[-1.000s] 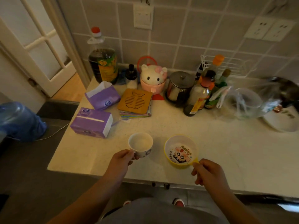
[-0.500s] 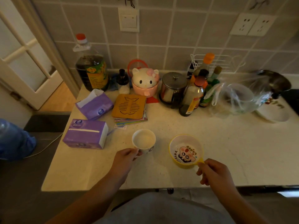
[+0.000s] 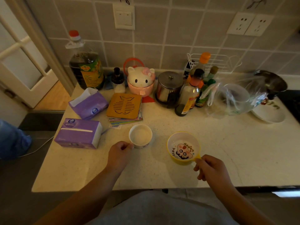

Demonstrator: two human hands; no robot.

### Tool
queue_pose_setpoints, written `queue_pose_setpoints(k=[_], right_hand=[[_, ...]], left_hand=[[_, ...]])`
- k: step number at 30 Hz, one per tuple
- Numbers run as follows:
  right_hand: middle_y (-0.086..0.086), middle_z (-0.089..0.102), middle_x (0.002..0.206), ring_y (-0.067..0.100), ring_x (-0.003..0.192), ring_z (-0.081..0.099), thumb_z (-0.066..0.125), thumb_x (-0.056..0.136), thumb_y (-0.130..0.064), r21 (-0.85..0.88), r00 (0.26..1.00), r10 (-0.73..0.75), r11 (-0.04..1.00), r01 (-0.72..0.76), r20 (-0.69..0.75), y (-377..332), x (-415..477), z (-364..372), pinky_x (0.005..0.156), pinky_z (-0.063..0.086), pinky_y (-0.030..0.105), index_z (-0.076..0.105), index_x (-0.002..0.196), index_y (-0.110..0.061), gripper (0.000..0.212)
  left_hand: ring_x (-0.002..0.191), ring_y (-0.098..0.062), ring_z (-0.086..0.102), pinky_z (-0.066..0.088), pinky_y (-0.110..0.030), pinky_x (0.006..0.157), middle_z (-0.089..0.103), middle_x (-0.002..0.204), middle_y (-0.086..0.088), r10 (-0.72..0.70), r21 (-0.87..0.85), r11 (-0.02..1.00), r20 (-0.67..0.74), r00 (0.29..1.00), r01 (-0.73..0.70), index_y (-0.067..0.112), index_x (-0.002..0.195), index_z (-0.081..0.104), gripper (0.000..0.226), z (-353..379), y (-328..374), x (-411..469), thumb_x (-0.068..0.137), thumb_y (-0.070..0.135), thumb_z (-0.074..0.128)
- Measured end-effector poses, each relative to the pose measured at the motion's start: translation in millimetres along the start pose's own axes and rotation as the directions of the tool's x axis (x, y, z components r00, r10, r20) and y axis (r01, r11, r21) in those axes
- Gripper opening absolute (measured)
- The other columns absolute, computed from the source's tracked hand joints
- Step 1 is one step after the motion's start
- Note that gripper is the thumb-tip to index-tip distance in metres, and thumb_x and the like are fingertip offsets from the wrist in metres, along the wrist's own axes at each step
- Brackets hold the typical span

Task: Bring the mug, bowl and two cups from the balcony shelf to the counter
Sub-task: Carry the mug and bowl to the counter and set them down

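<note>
On the counter (image 3: 211,143), the mug (image 3: 140,135) is positioned left of the bowl (image 3: 183,147). A tissue box (image 3: 78,133) is located left of the mug; a trivet (image 3: 124,106) is placed behind it.

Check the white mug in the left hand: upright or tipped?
Upright. The white mug shows its round open mouth facing up on the counter, left hand on its handle.

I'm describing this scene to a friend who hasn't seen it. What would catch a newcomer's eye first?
Probably the two hands at the front of the counter: the left hand holds a white mug by its handle, and the right hand grips the handle of a yellow bowl with a cartoon face printed inside. Behind them, against the tiled wall, a pink-and-white cat-shaped container stands out among the bottles, with two purple tissue packs at the left edge.
</note>
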State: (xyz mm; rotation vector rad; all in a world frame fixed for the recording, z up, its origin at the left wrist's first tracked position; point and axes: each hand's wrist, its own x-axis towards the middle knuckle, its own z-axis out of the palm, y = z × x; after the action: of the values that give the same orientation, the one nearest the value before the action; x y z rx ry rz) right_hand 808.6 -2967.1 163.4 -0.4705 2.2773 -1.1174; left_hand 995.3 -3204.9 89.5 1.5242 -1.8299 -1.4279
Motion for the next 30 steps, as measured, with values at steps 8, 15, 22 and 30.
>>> queue_pose_setpoints(k=[8, 15, 22, 30], right_hand=[[0.002, 0.069, 0.057, 0.016, 0.045, 0.063, 0.061, 0.088, -0.026, 0.006, 1.0, -0.002, 1.0, 0.002, 0.024, 5.6, 14.1, 2.8, 0.05, 0.05, 0.032, 0.069, 0.061, -0.021, 0.028], [0.0, 0.07, 0.061, 0.011, 0.045, 0.063, 0.06, 0.087, -0.027, 0.037, 0.999, -0.013, 0.999, 0.011, 0.048, 6.7, 30.5, 20.2, 0.048, 0.05, 0.028, 0.069, 0.062, -0.023, 0.026], [0.002, 0.071, 0.063, 0.011, 0.046, 0.062, 0.06, 0.087, -0.027, 0.12, 0.999, 0.013, 0.993, -0.017, 0.033, 12.4, 46.0, 36.1, 0.049, 0.049, 0.031, 0.069, 0.061, -0.021, 0.028], [0.002, 0.072, 0.066, 0.01, 0.049, 0.065, 0.059, 0.087, -0.029, 0.171, 0.999, 0.027, 0.985, -0.032, 0.033, 26.3, 52.2, 45.7, 0.049, 0.05, 0.028, 0.069, 0.066, -0.021, 0.025]], left_hand=[[0.094, -0.012, 0.059, 0.047, -0.026, 0.073, 0.063, 0.101, 0.006, 0.242, 0.421, 0.881, -0.01, 0.97, -0.215, 0.026, 0.106, 0.061, 0.04, -4.9, -16.4, -9.3, 0.079, 0.056, 0.063], [0.149, -0.027, 0.003, 0.011, -0.049, 0.118, 0.006, 0.163, -0.003, 0.129, 0.768, 0.608, 0.153, 0.98, -0.2, 0.033, 0.15, 0.013, 0.105, -20.8, -58.1, -25.6, 0.064, 0.088, 0.034], [0.149, -0.026, -0.001, 0.01, -0.049, 0.118, 0.0, 0.164, -0.003, 0.129, 0.789, 0.563, 0.213, 0.969, -0.248, 0.031, 0.152, 0.007, 0.104, -28.9, -56.7, -28.6, 0.067, 0.085, 0.034], [0.149, -0.028, -0.008, 0.007, -0.05, 0.12, -0.009, 0.163, -0.005, 0.109, 0.796, 0.546, 0.243, 0.964, -0.262, 0.029, 0.152, -0.001, 0.103, -30.1, -51.0, -32.9, 0.073, 0.083, 0.034]])
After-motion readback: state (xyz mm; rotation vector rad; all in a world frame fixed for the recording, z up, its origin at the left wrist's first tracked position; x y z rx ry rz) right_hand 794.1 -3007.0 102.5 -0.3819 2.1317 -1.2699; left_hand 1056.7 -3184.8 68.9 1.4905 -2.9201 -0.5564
